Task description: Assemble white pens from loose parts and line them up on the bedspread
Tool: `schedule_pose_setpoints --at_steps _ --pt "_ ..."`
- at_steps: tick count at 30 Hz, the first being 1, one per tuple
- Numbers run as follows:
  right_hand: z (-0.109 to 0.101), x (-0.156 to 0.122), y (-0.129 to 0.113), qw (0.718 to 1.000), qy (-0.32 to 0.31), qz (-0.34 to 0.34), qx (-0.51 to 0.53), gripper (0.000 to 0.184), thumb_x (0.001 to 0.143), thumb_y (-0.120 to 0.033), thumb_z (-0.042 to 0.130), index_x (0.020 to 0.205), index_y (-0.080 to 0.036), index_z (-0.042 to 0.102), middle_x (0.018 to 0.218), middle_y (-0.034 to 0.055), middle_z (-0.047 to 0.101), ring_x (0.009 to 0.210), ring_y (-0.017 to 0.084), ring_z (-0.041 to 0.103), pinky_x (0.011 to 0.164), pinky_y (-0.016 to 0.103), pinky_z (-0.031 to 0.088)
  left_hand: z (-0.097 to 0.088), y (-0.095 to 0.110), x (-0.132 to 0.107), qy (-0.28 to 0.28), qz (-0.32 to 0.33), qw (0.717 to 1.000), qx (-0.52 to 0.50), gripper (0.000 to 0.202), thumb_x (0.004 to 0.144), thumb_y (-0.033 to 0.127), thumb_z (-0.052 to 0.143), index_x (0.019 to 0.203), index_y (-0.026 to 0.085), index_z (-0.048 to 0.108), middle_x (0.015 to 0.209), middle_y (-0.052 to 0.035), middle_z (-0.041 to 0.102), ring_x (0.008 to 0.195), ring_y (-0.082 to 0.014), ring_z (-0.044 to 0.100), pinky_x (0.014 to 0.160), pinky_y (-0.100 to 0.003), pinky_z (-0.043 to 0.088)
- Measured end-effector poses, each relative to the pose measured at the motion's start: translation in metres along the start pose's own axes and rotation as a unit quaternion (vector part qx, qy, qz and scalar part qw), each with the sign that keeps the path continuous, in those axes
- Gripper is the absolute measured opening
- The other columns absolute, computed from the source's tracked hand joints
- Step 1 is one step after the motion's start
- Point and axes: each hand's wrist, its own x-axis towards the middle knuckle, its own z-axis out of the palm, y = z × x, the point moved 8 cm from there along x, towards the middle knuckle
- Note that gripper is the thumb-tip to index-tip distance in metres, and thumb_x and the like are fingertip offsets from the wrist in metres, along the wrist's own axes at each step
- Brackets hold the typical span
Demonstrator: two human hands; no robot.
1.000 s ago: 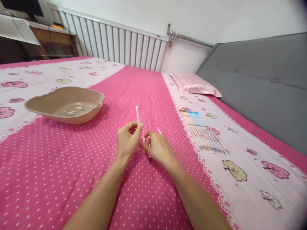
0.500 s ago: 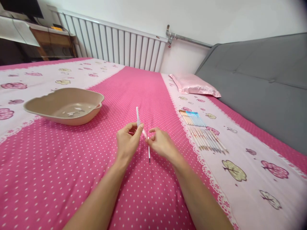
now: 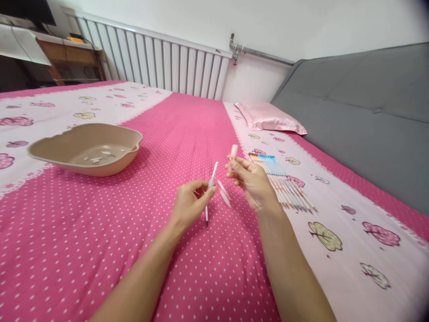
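Over a pink polka-dot bedspread (image 3: 214,273), the left hand (image 3: 189,203) pinches a white tapered pen part (image 3: 212,174) above a dark-tipped refill (image 3: 207,216); the right hand (image 3: 258,185), raised and apart, holds a pinkish translucent tube (image 3: 233,152) between thumb and fingers. Pinkish pieces (image 3: 224,195) lie between the hands. Handling such slim parts probably calls for a light, steady pinch, wrists clear of the loose pieces.

White tube (image 3: 213,175), narrow-topped: held tilted in left hand (image 3: 191,202). Pinkish translucent piece (image 3: 233,152): pinched near-upright in right hand (image 3: 257,184). White rod (image 3: 206,215), dark-tipped: partly hidden by left hand. Slim pink-and-white item (perhaps two pieces) (image 3: 224,194): laid slantwise between hands.
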Motion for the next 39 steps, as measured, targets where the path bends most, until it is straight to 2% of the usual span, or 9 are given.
schedule_pose_setpoints --at_steps 8,13,21,31,39 --pt "-0.006 -0.003 -0.017 0.992 0.051 -0.112 -0.042 0.032 0.072 -0.039 0.064 0.093 -0.016 0.06 0.075 0.0013 0.061 0.064 0.011 0.058 0.051 0.022 0.039 0.01 0.002 -0.001 -0.053 0.018 0.998 0.021 0.027 0.078 0.039 0.056 0.079 0.014 0.068 0.06 -0.0017 0.06 0.051 -0.0099 0.048 0.048 -0.022 0.038" --pt "-0.002 -0.006 -0.026 0.982 0.054 -0.16 -0.082 0.03 0.075 -0.04 0.06 0.095 -0.017 0.059 0.079 0.0024 0.061 0.061 0.01 0.054 0.051 0.023 0.04 0.014 0.005 -0.002 -0.077 0.035 0.995 0.055 0.027 0.08 0.038 0.054 0.079 0.015 0.068 0.062 -0.0021 0.062 0.051 -0.0097 0.049 0.05 -0.022 0.039" --pt "0.005 -0.007 -0.025 0.978 0.026 -0.161 -0.128 0.03 0.077 -0.038 0.057 0.099 -0.018 0.059 0.083 0.0035 0.063 0.062 0.01 0.055 0.049 0.023 0.04 0.014 0.003 -0.002 -0.074 0.04 0.995 0.054 0.028 0.08 0.039 0.053 0.081 0.015 0.069 0.063 -0.0023 0.063 0.052 -0.0101 0.05 0.05 -0.022 0.038" --pt "0.01 -0.007 -0.022 0.985 0.002 -0.144 -0.092 0.026 0.075 -0.033 0.062 0.097 -0.018 0.061 0.082 0.0023 0.062 0.06 0.009 0.053 0.05 0.023 0.041 0.012 0.006 -0.002 -0.067 0.038 0.997 0.03 0.027 0.08 0.039 0.055 0.08 0.015 0.068 0.064 -0.0023 0.063 0.054 -0.0106 0.052 0.05 -0.022 0.038" --pt "0.017 -0.008 -0.02 0.988 -0.027 -0.134 -0.076 0.027 0.071 -0.03 0.066 0.095 -0.017 0.063 0.079 0.0007 0.061 0.056 0.007 0.052 0.05 0.023 0.042 0.013 0.004 -0.002 -0.066 0.034 0.997 0.012 0.03 0.08 0.041 0.055 0.077 0.014 0.067 0.06 -0.0003 0.058 0.052 -0.0091 0.047 0.049 -0.021 0.036"
